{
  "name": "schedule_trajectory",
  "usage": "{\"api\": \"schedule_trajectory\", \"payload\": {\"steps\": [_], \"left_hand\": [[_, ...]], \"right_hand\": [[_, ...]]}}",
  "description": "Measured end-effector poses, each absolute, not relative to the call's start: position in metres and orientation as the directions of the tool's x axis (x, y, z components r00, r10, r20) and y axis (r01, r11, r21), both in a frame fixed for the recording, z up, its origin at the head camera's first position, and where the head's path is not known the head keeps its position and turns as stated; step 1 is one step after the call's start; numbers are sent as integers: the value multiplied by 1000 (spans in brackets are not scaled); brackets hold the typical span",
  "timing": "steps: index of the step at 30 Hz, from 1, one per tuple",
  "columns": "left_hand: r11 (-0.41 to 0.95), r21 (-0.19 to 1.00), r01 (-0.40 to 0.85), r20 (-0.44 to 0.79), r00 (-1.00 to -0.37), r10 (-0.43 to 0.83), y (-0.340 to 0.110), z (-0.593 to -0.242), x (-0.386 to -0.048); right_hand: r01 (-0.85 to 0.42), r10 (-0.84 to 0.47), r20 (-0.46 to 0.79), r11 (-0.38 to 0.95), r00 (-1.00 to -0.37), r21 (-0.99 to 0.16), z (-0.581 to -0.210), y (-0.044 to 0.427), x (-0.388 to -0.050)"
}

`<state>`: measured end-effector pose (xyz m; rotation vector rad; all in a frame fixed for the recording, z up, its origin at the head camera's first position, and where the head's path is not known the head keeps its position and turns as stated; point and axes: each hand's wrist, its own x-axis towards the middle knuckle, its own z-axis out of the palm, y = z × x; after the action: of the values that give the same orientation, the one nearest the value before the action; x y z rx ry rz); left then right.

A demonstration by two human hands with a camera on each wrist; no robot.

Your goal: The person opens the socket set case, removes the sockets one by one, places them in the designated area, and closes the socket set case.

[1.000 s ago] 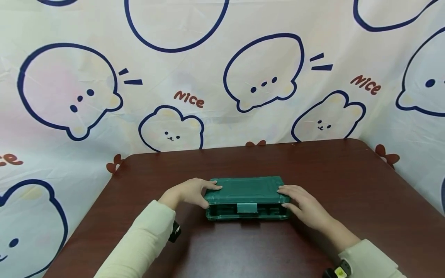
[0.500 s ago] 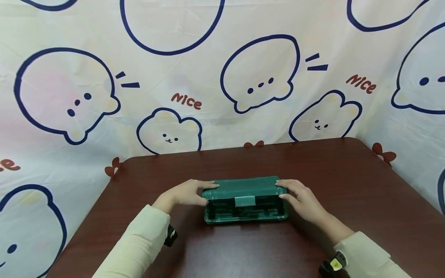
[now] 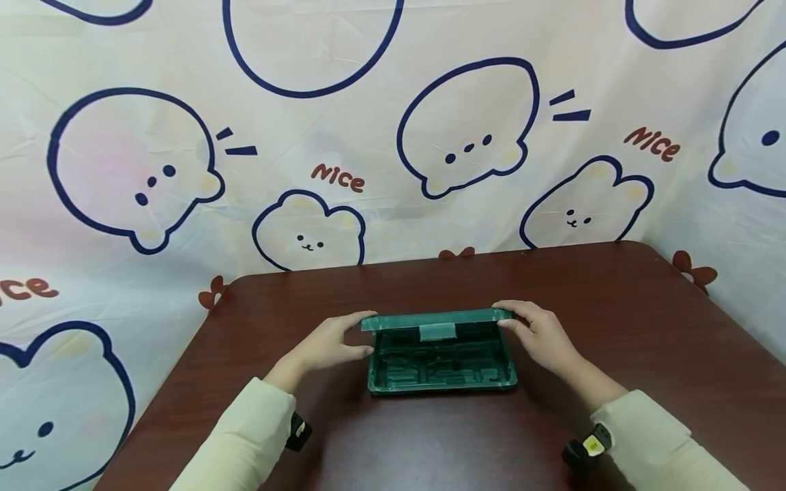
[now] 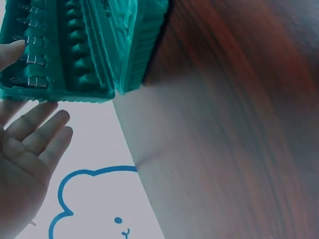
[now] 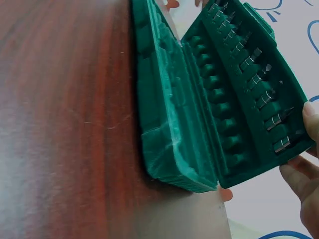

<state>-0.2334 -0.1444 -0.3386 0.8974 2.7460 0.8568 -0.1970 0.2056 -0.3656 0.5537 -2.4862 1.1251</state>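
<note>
A green case (image 3: 445, 392) sits on the table with its lid (image 3: 473, 317) raised, the clear-looking latch (image 3: 437, 332) at the lid's front. My left hand (image 3: 319, 344) holds the lid's left end between thumb and index finger; in the left wrist view the other fingers of that hand (image 4: 30, 154) are extended. At the opposite end, my right hand (image 3: 546, 344) pinches the lid's corner. Metal bits (image 5: 266, 99) stand in a row inside the lid in the right wrist view, beside the moulded base (image 5: 157, 134).
The brown table (image 3: 442, 443) reaches back to a pale cloth (image 3: 381, 150) printed with blue outlines of animals. Black devices are strapped at both wrists, the left one (image 3: 297, 433) and the right one (image 3: 583, 453).
The lid has swung up and back from nearly closed, uncovering the moulded base. Both hands have risen with its ends.
</note>
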Motion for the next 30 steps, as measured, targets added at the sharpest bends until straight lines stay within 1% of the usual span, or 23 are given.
{"api": "schedule_trajectory", "payload": {"steps": [7,10,12,16,23,26,30], "left_hand": [[692,575,438,26,-854,519,-155,-344,-228],[692,567,447,31,-851,524,-156,-349,-226],[689,549,474,36,-836,547,-154,-352,-224],[695,482,534,45,-807,589,-145,-359,-218],[736,283,616,111,-783,612,-123,-372,-210],[737,247,630,120,-774,621,-119,-376,-208],[732,223,644,99,-762,640,-117,-381,-205]], "right_hand": [[-464,-169,465,605,-869,-647,-357,204,-206],[-471,-161,482,608,-861,-639,-355,202,-210],[-472,-154,490,613,-858,-633,-353,201,-212],[-451,-136,478,617,-868,-645,-349,200,-216],[-395,-106,429,627,-897,-672,-343,200,-220],[-371,-104,400,633,-911,-680,-341,199,-221],[-336,-108,346,620,-932,-709,-337,199,-222]]}}
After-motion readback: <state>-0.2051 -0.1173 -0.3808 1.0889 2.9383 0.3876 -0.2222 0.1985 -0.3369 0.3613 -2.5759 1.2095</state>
